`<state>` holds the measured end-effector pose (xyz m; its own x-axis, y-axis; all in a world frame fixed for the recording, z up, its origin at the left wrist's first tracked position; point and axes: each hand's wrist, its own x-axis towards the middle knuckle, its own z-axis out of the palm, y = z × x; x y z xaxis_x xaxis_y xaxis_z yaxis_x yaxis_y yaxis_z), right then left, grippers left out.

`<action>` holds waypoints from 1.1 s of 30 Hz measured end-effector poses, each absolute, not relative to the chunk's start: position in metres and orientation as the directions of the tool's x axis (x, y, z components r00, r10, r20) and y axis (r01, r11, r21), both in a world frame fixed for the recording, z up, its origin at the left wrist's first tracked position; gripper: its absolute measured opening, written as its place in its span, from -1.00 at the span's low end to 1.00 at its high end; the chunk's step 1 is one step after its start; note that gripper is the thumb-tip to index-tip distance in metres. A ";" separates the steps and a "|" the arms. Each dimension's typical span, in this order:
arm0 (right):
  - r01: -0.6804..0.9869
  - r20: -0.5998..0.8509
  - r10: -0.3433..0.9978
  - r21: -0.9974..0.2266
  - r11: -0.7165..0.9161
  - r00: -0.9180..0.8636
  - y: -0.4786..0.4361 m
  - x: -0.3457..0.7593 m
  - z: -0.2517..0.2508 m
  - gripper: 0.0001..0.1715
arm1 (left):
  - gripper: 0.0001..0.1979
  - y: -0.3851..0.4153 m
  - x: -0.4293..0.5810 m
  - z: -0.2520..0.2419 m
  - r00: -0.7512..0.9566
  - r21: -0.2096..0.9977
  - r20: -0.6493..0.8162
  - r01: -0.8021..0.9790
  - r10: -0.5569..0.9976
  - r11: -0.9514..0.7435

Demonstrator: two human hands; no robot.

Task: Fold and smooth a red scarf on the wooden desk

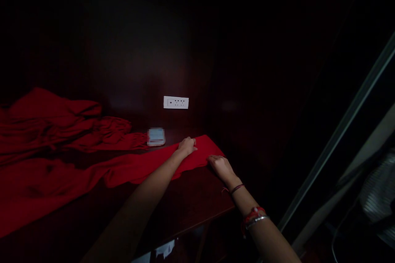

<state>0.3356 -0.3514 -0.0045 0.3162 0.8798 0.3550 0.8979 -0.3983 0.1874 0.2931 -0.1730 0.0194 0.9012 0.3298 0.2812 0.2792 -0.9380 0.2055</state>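
A long strip of red cloth (132, 167) lies across the dark wooden surface, flat and smooth at its right end and wrinkled further left. On that flat end rests my left hand (187, 146), its fingers curled down onto the fabric. My right hand (220, 164) is closed at the cloth's right end, near its front corner, with the fingertips pinched on the edge. Bracelets circle my right wrist and forearm. Behind the strip, a gathered heap of red fabric (55, 119) spreads over the left side.
Just behind the cloth sits a small flat object with a blurred pale face (156, 136). A white socket panel (175, 102) is set in the dark back wall. The wooden surface (197, 197) ends at a front edge, with pale items below (165, 249). A metal rail (339, 131) slants on the right.
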 end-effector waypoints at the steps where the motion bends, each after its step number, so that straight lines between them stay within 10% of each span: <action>1: 0.899 0.354 0.881 0.186 -0.396 0.314 -0.351 0.336 -0.005 -0.80 | -0.90 -0.170 0.299 0.016 0.910 0.201 0.253 0.282 0.328 -0.938; 20: 0.881 0.351 0.864 0.176 -0.440 0.361 -0.348 0.338 -0.005 -0.77 | -0.62 -0.132 0.278 -0.020 0.957 0.046 0.287 -0.054 -0.039 -0.997; 26: 0.866 0.349 0.849 0.165 -0.471 0.396 -0.348 0.337 -0.005 -0.77 | -0.59 -0.090 0.246 -0.027 0.976 -0.041 0.194 0.104 0.094 -0.994; 33: 0.867 0.364 0.851 0.182 -0.464 0.379 -0.350 0.337 -0.005 -0.82 | -0.67 -0.146 0.199 0.006 0.927 -0.059 0.372 -0.038 -0.057 -0.998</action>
<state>0.3369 -0.3499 -0.0055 0.3787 0.8510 0.3639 0.8670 -0.4638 0.1824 0.1991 -0.1463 0.0056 0.9266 -0.0568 0.3718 -0.0376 -0.9976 -0.0587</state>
